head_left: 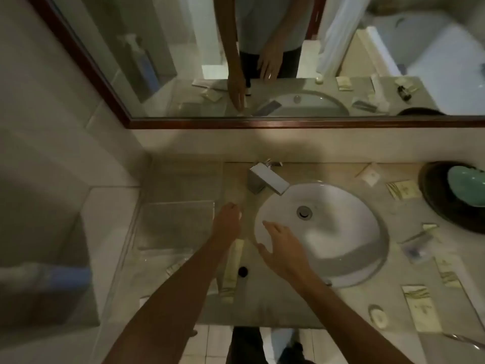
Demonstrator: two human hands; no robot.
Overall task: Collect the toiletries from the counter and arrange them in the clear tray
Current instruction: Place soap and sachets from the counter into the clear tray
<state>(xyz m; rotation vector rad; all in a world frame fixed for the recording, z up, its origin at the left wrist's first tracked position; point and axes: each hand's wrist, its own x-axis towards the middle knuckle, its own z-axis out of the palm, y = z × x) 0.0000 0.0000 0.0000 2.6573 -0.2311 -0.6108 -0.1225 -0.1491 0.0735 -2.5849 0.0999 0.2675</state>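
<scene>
The clear tray (181,203) stands on the counter's left end, beside the wall. My left hand (227,222) reaches forward between the tray and the sink, with its fingertips down on the counter; the mirror shows its fingers straight. My right hand (280,249) hovers with spread fingers over the sink's left rim and holds nothing. A pale tube (232,269) and a small dark cap (243,271) lie between my forearms. Right of the sink lie packets (421,307) (402,189) (370,174), a round soap (378,315) and a wrapped kit (417,246).
The white sink (341,232) fills the counter's middle, with a chrome tap (267,179) behind it. A dark round bowl holding a teal dish (446,200) sits at the far right. A framed mirror (288,123) runs along the back wall. The counter's front edge is near my body.
</scene>
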